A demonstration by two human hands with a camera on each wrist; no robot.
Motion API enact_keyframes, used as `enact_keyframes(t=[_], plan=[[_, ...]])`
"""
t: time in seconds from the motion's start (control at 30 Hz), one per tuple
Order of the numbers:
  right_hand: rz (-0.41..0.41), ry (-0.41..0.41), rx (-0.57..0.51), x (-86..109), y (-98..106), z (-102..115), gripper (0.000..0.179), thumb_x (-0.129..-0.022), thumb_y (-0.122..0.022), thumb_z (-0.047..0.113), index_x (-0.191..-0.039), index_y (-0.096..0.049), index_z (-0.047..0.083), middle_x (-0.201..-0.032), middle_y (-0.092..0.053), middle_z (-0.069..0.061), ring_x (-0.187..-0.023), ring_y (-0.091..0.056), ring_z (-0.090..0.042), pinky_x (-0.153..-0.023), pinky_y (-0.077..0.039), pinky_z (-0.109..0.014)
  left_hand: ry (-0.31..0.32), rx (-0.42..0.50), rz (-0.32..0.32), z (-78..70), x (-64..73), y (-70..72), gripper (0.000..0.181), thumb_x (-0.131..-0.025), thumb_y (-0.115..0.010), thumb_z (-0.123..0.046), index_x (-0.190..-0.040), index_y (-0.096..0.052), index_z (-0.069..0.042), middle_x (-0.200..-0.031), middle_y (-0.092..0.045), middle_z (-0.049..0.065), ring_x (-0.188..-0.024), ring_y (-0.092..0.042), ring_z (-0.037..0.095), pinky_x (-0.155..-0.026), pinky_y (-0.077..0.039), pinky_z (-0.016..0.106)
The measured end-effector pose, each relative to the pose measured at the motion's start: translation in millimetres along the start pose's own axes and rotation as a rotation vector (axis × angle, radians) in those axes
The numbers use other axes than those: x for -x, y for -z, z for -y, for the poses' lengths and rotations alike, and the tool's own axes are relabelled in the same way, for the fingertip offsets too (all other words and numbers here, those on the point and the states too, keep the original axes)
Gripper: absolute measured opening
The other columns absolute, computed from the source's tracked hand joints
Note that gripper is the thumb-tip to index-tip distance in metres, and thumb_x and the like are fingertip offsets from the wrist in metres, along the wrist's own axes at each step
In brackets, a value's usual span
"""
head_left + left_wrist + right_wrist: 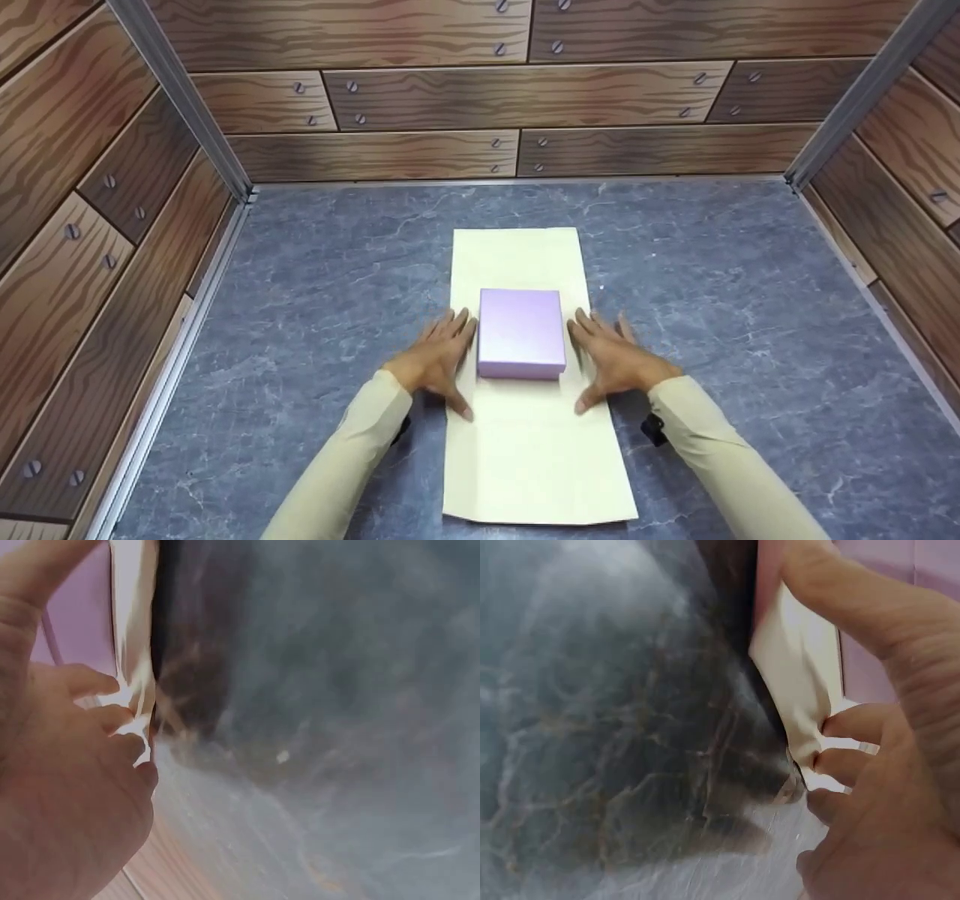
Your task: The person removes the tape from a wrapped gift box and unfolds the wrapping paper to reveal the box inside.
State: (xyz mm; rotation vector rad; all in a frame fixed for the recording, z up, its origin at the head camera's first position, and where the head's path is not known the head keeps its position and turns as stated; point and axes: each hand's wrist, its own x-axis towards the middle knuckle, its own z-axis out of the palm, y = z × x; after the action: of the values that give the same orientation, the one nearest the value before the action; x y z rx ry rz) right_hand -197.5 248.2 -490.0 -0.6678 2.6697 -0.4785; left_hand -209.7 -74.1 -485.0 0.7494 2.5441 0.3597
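Note:
A lilac box (521, 330) with a flat lid sits on a long cream sheet of paper (536, 450), near its middle. My left hand (439, 356) rests on the paper's left edge beside the box, thumb spread toward me and fingers pointing away. On the opposite side, my right hand (611, 352) lies over the right edge in much the same way. In the left wrist view the fingers (97, 682) touch the paper next to the box. The right wrist view shows fingertips (847, 724) on the paper by the box's other side. Neither hand grips the box.
Underneath is a blue-grey marbled tabletop (337, 277). Wood-patterned panels (525, 94) stand at the back and both sides, with metal rails (180, 330) along the side edges. A dark device (654, 429) sits under the right wrist.

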Motion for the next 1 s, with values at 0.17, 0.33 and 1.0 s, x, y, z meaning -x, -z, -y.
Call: enact_keyframes(t=[0.17,0.33,1.0], plan=[[0.017,0.011,-0.001,0.8,-1,4,0.142,-0.052,-0.096,0.053,-0.154,-0.021,-0.013,-0.161,-0.007,-0.035,-0.149,-0.008,-0.052,-0.115,0.007,-0.072,-0.03,-0.018,0.01,-0.6,13.8,-11.2,0.154,-0.051,-0.094,-0.064,-0.162,-0.004,-0.005,-0.168,0.006,0.019,-0.154,0.004,0.035,-0.125,-0.004,0.048],[0.021,0.022,-0.024,-2.2,0,0,0.141,-0.053,-0.096,0.05,-0.154,-0.021,-0.014,-0.161,-0.007,-0.035,-0.15,-0.008,-0.051,-0.114,0.007,-0.072,-0.013,-0.046,0.01,-2.3,14.1,-12.8,0.156,-0.051,-0.092,-0.068,-0.162,-0.003,-0.005,-0.168,0.006,0.018,-0.155,0.003,0.033,-0.125,-0.005,0.048],[0.003,0.022,-0.123,2.4,1,0,0.127,-0.059,-0.096,0.043,-0.152,-0.031,-0.011,-0.16,-0.014,-0.036,-0.148,-0.011,-0.054,-0.114,0.004,-0.073,0.023,0.051,-0.003,-4.8,15.6,-10.0,0.137,-0.062,-0.094,-0.052,-0.162,-0.013,-0.004,-0.168,0.002,0.021,-0.154,0.003,0.037,-0.125,-0.005,0.048]])
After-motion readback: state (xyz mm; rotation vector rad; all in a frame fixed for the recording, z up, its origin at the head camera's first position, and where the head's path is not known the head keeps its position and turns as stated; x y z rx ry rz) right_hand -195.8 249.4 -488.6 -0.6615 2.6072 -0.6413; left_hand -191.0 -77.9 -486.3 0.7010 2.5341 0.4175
